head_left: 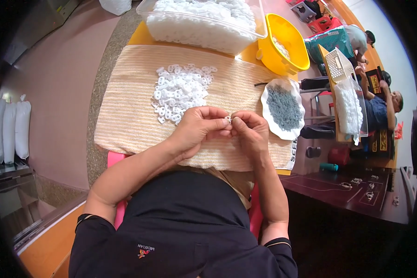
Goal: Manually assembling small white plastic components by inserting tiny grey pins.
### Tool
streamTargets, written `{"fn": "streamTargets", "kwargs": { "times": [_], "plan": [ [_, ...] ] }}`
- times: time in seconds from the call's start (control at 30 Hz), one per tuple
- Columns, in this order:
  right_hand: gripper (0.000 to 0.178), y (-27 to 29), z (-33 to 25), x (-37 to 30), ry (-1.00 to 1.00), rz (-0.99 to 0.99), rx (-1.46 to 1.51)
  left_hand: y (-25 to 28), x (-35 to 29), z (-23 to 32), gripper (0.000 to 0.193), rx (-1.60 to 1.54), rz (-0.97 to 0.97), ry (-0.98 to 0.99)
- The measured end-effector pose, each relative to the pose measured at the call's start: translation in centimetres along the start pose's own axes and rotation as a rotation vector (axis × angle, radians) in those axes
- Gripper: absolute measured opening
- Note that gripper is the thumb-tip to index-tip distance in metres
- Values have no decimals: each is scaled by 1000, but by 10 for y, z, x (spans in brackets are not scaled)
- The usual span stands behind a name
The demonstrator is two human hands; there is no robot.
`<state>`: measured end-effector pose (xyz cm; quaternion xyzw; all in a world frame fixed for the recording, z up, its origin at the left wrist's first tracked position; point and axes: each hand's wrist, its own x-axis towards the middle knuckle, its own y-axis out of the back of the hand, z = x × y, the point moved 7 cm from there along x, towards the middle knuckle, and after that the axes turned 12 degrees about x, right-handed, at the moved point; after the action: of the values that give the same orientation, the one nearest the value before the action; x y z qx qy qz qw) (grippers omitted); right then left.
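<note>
Over the striped towel [129,106], my left hand [194,132] and my right hand [253,134] meet at the fingertips. Both are closed in a pinch on a small white plastic piece [228,119], mostly covered by the fingers. Just beyond my left hand lies a loose pile of white plastic pieces [178,92] with holes in them. To the right of my right hand, a white wavy-edged dish [292,135] holds a heap of fine grey parts [283,109], too small to name. A thin dark stick [260,84] lies by the dish's far edge.
A clear tub [146,16] full of white pieces stands at the far edge, beside a yellow basket [306,51] with a few pale pieces. At right, people sit at another table with a white-filled tray [350,111]. White sacks [22,129] stand far left.
</note>
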<state>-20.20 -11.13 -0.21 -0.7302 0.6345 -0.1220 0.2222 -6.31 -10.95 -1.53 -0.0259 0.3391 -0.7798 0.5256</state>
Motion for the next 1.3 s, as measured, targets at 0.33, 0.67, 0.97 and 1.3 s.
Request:
{"fn": "streamTargets", "kwargs": {
  "times": [0.33,0.67,0.97,1.3],
  "plan": [
    [9,-6,-3,-1,-6,-18,-33,0,-1,-1,16,-7,-7,4],
    [11,-4,1,-1,-33,-17,1,-2,-2,1,17,5,-2,-17],
    [11,-4,1,-1,-25,3,-9,-2,-2,0,17,-25,-15,-23],
    [14,-9,0,-1,-18,-47,-118,3,-1,2,17,-39,-27,-40]
  ]
}}
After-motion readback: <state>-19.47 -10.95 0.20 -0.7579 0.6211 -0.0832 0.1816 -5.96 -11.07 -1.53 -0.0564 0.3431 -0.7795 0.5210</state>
